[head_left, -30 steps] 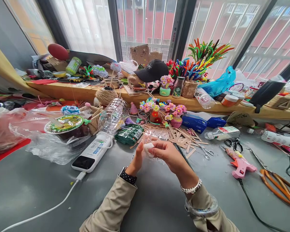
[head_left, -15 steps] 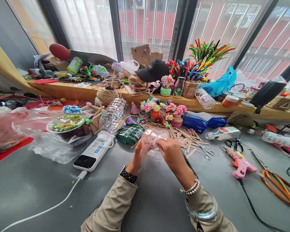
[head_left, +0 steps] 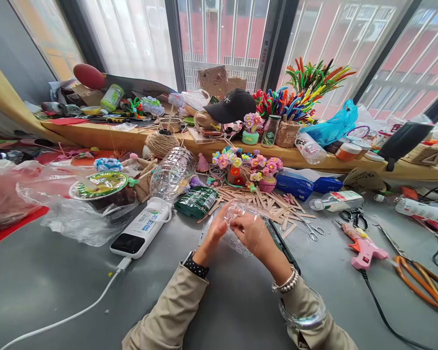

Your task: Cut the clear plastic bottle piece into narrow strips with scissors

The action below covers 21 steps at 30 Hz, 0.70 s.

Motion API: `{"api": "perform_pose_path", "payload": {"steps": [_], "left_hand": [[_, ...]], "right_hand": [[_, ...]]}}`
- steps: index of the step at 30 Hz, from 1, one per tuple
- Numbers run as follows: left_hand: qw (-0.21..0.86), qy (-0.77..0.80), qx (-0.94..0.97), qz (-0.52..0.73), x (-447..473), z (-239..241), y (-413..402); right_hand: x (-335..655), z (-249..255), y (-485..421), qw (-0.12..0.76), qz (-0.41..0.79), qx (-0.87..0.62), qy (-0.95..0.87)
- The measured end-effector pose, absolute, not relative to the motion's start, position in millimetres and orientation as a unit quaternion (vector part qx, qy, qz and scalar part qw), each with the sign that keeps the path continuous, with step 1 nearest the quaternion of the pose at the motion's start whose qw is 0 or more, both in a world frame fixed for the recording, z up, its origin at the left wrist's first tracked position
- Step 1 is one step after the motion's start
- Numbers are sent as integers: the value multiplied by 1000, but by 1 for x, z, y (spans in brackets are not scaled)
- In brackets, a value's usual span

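Note:
Between my hands is a clear, ridged plastic bottle piece (head_left: 242, 208), see-through and catching the light. My left hand (head_left: 216, 229) grips its left side, the thumb against the plastic. My right hand (head_left: 254, 234) is curled, its fingers bent at the piece, and clear plastic shows over its knuckles; what the fingertips pinch is hard to make out. A dark, flat, long object (head_left: 283, 247) lies on the table beneath my right wrist. Flat wooden sticks (head_left: 273, 206) are heaped just beyond the hands, and a green packet (head_left: 196, 201) lies left of them.
On the right lie small scissors (head_left: 312, 230), a pink glue gun (head_left: 367, 250) with a black cord and orange-handled shears (head_left: 421, 279). A white device (head_left: 142, 231) with a cable and a lidded tub (head_left: 100, 189) in a plastic bag stand left. Pink flowers (head_left: 268, 171) stand behind.
The clear piece has been turned and shifted toward me, and it now overlaps my right hand. My right fingers have curled inward. More of the dark flat object shows.

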State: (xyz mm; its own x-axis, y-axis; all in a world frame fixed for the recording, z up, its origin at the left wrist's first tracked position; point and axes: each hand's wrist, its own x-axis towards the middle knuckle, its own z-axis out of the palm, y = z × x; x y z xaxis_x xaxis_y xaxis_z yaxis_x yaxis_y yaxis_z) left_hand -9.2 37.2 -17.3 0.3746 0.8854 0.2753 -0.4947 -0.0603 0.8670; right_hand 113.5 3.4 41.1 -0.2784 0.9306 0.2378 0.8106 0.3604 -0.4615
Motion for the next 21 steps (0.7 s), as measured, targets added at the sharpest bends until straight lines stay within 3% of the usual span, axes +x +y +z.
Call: {"api": "perform_pose_path", "payload": {"steps": [7, 21], "left_hand": [[623, 194, 552, 520, -13, -13, 36], [590, 174, 595, 517, -14, -10, 34]], "right_hand": [[112, 39, 4, 290, 210, -511, -781], [119, 48, 2, 364, 500, -427, -660]]}}
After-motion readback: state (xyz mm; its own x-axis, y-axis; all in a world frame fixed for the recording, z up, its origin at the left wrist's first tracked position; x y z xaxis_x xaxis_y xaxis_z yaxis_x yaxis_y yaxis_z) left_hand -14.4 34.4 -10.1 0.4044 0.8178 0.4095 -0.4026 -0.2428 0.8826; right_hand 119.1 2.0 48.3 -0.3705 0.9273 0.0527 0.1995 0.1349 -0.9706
